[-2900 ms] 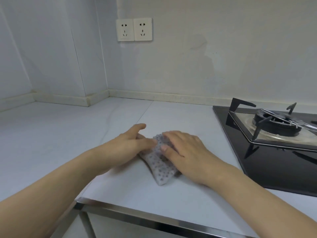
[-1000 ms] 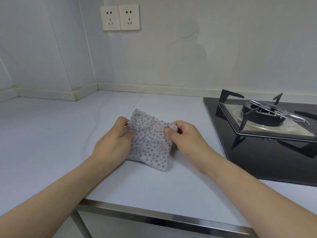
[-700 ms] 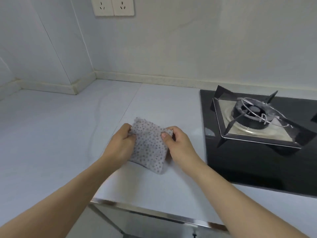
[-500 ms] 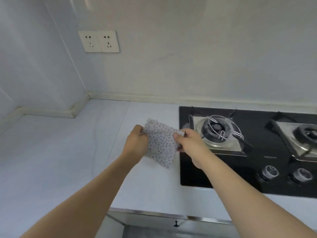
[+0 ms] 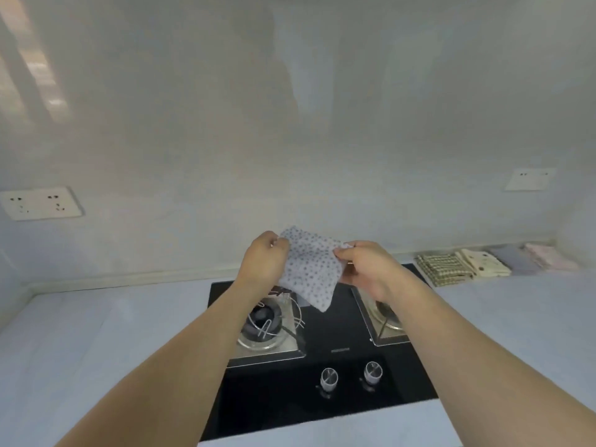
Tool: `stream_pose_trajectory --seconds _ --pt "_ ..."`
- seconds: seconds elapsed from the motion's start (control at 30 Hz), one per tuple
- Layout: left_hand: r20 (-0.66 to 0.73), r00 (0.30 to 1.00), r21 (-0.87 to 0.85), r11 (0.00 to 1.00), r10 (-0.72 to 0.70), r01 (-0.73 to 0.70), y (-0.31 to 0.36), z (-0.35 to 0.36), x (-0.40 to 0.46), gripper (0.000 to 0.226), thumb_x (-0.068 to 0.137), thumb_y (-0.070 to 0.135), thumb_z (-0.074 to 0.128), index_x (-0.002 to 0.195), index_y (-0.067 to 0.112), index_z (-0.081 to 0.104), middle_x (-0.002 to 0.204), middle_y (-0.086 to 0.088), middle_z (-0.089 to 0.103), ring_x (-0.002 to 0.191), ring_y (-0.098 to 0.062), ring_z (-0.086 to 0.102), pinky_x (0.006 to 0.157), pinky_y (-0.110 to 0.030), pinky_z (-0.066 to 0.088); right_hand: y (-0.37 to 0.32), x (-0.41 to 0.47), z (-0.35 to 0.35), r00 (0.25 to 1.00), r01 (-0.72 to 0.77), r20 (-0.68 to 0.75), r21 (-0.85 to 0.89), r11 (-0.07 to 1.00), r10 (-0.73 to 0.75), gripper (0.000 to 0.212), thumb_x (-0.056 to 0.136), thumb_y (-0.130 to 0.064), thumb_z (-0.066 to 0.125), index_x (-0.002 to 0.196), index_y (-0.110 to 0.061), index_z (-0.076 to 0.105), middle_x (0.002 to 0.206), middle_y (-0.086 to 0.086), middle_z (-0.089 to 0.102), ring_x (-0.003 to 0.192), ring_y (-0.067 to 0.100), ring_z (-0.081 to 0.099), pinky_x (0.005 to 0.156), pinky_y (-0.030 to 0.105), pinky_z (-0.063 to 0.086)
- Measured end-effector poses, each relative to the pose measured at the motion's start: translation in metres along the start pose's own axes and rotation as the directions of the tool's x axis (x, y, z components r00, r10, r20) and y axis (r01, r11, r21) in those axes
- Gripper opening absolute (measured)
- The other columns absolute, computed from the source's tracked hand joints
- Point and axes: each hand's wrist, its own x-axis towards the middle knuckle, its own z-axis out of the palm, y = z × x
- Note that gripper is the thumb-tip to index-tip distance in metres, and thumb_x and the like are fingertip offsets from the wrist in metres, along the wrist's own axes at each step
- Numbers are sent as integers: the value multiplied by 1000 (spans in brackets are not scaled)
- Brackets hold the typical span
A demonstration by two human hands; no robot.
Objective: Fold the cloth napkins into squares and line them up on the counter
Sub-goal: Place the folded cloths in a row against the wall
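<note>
A folded grey napkin with dark dots (image 5: 309, 269) hangs in the air above the stove, one corner pointing down. My left hand (image 5: 263, 266) pinches its upper left edge and my right hand (image 5: 364, 269) pinches its upper right edge. On the counter at the far right, against the wall, lie folded napkins in a row: a green checked one (image 5: 442, 266), a cream one with dots (image 5: 483, 261), a pale grey one (image 5: 516, 261) and a pink one (image 5: 548, 258).
A black two-burner gas stove (image 5: 322, 382) with two knobs (image 5: 350, 375) lies directly under my arms. White counter (image 5: 96, 350) stretches left and right of it. Wall sockets sit at left (image 5: 38, 203) and right (image 5: 529, 179).
I have lifted the folded dotted napkin off the left counter and carried it rightward over the stove. My view has swung right, bringing the row of folded napkins into sight.
</note>
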Motion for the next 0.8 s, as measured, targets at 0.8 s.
stream_pose_trajectory --seconds 0.8 --pt "433 894 -103 979 -116 177 161 415 126 15 94 15 54 80 15 48 72 -7 49 58 -18 45 49 -24 33 -81 118 -427 962 -240 -158 -100 966 222 18 92 0 36 91 -3 54 78 11 58 65 21 58 58 34 54"
